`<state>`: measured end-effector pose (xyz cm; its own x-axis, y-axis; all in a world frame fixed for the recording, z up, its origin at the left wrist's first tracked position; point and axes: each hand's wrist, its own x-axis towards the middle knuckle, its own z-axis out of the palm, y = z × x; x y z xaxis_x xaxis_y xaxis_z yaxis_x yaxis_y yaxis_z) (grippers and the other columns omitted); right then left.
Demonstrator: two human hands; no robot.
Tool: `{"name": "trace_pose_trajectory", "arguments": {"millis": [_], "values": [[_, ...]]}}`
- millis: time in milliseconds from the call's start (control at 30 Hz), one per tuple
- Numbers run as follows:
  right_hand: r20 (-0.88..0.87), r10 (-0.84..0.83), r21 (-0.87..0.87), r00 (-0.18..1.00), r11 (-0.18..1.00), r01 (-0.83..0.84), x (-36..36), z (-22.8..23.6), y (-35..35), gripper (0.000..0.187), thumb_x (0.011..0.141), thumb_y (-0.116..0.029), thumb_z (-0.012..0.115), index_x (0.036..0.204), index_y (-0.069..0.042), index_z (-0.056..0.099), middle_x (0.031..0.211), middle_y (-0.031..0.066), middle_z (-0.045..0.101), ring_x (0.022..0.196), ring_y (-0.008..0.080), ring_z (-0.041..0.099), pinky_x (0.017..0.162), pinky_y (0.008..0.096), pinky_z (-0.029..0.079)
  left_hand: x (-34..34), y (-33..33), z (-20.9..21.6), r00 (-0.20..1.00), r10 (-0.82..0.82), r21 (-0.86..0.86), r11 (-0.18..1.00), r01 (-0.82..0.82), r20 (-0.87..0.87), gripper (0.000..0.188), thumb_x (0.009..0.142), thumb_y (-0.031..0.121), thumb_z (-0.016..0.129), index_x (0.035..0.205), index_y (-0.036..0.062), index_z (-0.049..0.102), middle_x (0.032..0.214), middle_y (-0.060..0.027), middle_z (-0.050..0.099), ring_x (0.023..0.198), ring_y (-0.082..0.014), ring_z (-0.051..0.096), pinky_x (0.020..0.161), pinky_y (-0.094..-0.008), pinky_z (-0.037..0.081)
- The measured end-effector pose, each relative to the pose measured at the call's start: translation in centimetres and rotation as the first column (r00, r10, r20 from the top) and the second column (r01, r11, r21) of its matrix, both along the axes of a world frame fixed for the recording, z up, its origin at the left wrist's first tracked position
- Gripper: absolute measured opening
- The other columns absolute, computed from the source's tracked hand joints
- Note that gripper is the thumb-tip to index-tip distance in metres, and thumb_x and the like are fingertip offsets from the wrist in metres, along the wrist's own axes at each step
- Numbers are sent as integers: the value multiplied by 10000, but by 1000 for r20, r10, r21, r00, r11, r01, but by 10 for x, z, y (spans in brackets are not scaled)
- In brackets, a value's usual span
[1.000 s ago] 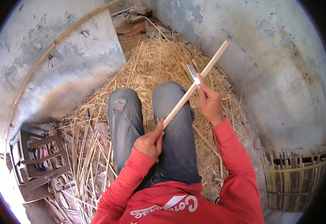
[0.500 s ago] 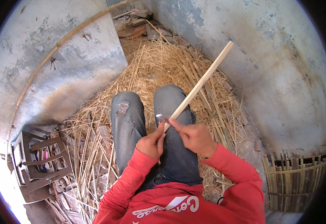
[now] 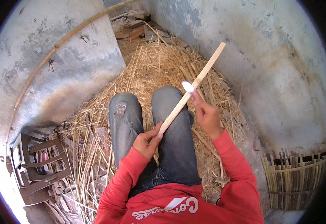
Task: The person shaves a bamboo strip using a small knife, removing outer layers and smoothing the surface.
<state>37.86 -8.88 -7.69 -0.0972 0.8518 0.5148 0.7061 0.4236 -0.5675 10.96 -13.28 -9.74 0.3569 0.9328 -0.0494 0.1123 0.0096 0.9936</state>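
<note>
Stick (image 3: 200, 76), pale, straight, flat-sided, slanting toward one o'clock above the right leg of faded, ripped jeans (image 3: 127, 119). Gripped at the near end by the left hand (image 3: 147, 143), thumb and fingers closed around it, probably for steadiness with the far length free. At two o'clock from there, right hand (image 3: 209, 115) closed around a small knife (image 3: 187, 86), blade shiny and blurred, handle hidden, likely angled across the wood for reach; contact impossible to tell. Beyond, toward twelve, dry, tangled straw (image 3: 148, 71); at four, basket of upright slats (image 3: 295, 183); at two, rough, stained wall (image 3: 264, 74).
</note>
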Motion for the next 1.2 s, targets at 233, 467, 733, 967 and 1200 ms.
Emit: {"name": "trace_pose_trajectory", "arguments": {"millis": [233, 467, 733, 967, 1200], "values": [[64, 1, -30, 998, 1000, 1, 7, 5, 10, 590, 871, -55, 654, 1445, -189, 641, 617, 93, 577, 490, 228, 569, 495, 385, 490, -7, 5, 13, 986, -17, -305, 950, 68, 166, 472, 1076, 147, 581, 1543, 100, 527, 749, 51, 540, 567, -32, 422, 514, -220, 317], [220, 251, 112, 943, 953, -280, -13, 4, -6, 452, 980, -69, 644, 1423, -160, 665, 622, 138, 576, 463, 205, 500, 479, 351, 426, -28, 16, 12, 922, -43, -570, 774, 275, 386, 514, 1109, 212, 520, 1611, 161, 421, 650, 63, 348, 482, -43, 283, 438, -227, 229], [-87, -42, 159, 995, 986, 55, 10, 35, 33, 440, 981, -25, 667, 1415, -97, 660, 761, 161, 694, 524, 137, 567, 511, 308, 453, -38, 28, -11, 741, -116, -587, 536, 607, 661, 351, 1133, 345, 464, 1334, 80, 578, 659, 59, 309, 481, -40, 225, 408, -230, 172], [0, -39, 82, 999, 996, 39, 7, 15, 40, 463, 973, -58, 661, 1433, -117, 646, 815, 141, 735, 568, 251, 658, 518, 336, 489, -28, 28, -8, 748, -21, -652, 474, 592, 664, 296, 1131, 364, 475, 1142, 89, 584, 661, 58, 319, 476, -37, 207, 399, -233, 156], [141, 86, 97, 986, 990, -100, -9, 11, 17, 348, 962, -72, 652, 1297, -117, 734, 635, 121, 621, 471, 228, 571, 462, 354, 443, -35, 27, -11, 727, -23, -629, 485, 608, 686, 279, 1139, 335, 443, 1170, 94, 579, 658, 63, 315, 472, -33, 208, 395, -233, 147]]}}
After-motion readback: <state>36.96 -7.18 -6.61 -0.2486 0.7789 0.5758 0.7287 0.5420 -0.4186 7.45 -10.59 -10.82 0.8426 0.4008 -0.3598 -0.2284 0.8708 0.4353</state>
